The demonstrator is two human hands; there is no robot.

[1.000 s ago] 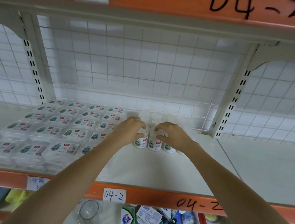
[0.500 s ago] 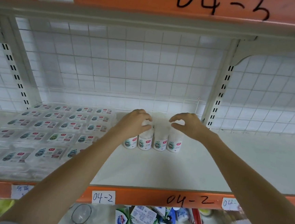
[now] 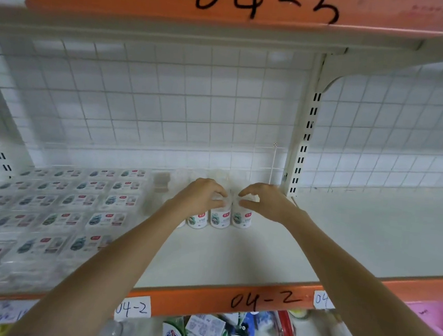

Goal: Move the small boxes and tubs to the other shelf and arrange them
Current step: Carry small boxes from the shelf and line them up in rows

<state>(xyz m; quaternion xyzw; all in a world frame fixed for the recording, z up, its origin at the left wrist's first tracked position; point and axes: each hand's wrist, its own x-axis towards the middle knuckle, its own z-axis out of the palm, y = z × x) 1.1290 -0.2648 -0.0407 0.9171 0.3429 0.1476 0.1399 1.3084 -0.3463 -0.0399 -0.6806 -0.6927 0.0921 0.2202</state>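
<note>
Both hands reach in over the white shelf (image 3: 234, 254) labelled 04-2. Left hand (image 3: 199, 196) has fingers curled down over the top of a small tub, thumb and fingers pinching its clear lid area. Right hand (image 3: 264, 201) is curled too, thumb and forefinger held in a C at the top of the rightmost tub, fingertips (image 3: 243, 192) touching or just at its lid; grip not fully clear through blur. The tubs (image 3: 220, 218) stand upright in a tight row, touching each other, near the back of the shelf just left of the slotted upright (image 3: 303, 148); more clear tubs are faint behind them. Flat clear boxes (image 3: 78, 201) with the same labels lie in rows on the left part of the shelf. Wire grid panel (image 3: 167, 104) stands behind. Mixed packages (image 3: 201, 329) sit on the lower level.
</note>
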